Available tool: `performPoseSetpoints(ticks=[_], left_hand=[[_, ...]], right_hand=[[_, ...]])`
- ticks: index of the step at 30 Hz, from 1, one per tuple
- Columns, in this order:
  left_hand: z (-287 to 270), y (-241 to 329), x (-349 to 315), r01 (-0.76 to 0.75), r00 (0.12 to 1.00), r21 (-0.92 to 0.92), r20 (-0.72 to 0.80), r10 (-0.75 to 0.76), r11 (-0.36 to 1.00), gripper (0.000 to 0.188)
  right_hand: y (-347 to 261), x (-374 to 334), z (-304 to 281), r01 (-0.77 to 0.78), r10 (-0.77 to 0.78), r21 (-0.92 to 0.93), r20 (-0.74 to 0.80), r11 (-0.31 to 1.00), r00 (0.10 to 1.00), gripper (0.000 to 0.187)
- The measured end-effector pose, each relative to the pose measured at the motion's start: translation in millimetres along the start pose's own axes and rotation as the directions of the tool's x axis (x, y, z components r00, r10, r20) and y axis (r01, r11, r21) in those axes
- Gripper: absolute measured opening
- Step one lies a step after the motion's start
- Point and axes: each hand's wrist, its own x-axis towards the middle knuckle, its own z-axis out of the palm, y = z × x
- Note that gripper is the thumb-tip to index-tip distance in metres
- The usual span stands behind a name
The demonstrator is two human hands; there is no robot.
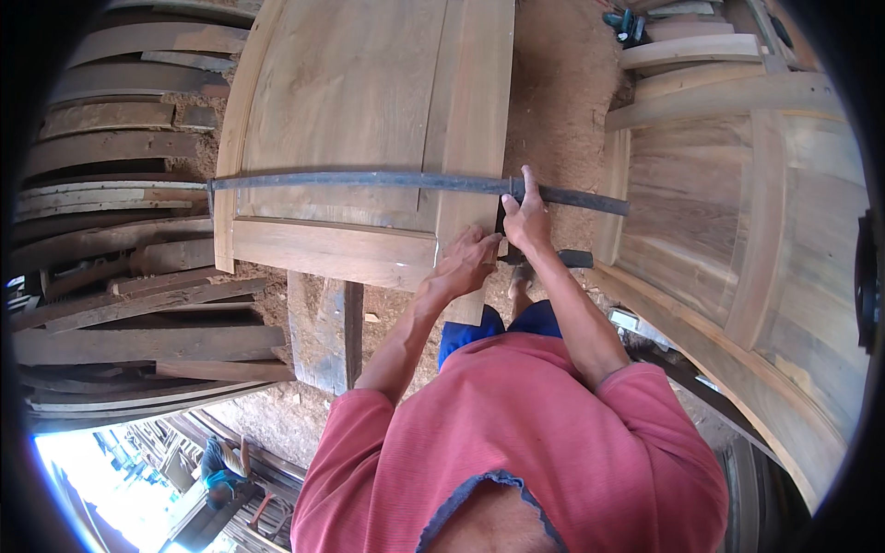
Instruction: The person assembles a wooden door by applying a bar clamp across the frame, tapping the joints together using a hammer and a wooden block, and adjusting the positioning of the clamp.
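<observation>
A long dark metal bar clamp [369,180] lies across a wooden panel door [341,111], its far jaw hooked over the door's left edge. At the door's right edge, my right hand [527,221] is closed around the clamp's sliding jaw, with one finger stretched along the bar. My left hand [468,263] rests on the door's right stile, fingers bent at its edge. A small pale wood block [502,245] shows at those fingertips, beside the jaw. The clamp's dark screw end [576,259] sticks out to the right, below my right wrist.
Stacked boards [120,147] line the left side. Another framed wooden panel [691,203] stands close on the right, near the clamp bar's free end. A wooden support [318,332] is below the door. A green power tool [625,28] lies far right; another person [221,470] is at lower left.
</observation>
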Motion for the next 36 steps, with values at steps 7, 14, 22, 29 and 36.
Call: performPoseSetpoints(ticks=[7,14,22,29,36], left_hand=[[1.7,8.8,-9.3,0.016,1.0,0.178,0.005,-0.018,0.984,0.059],[29.1,26.3,-28.7,0.067,0.954,0.276,-0.298,0.018,0.959,0.059],[34.6,38.4,-47.7,0.017,0.943,0.039,-0.332,-0.004,0.999,0.051],[158.4,55.2,-65.1,0.138,0.873,-0.919,0.289,-0.392,-0.371,0.068],[193.0,31.9,-2.6,-0.503,0.815,-0.589,-0.079,-0.575,-0.632,0.068]], right_hand=[[-1.3,-0.2,-1.0,-0.039,0.039,0.002,0.011,0.999,0.999,0.069],[-7.5,-0.8,-3.4,-0.08,0.079,0.024,0.02,0.997,0.997,0.068],[0.4,6.2,1.2,-0.044,0.044,0.031,0.024,0.999,0.999,0.066],[3.0,6.8,2.5,-0.041,0.039,0.037,0.055,0.998,0.998,0.066],[44.2,22.1,16.8,0.051,-0.061,0.187,0.05,0.981,0.997,0.065]])
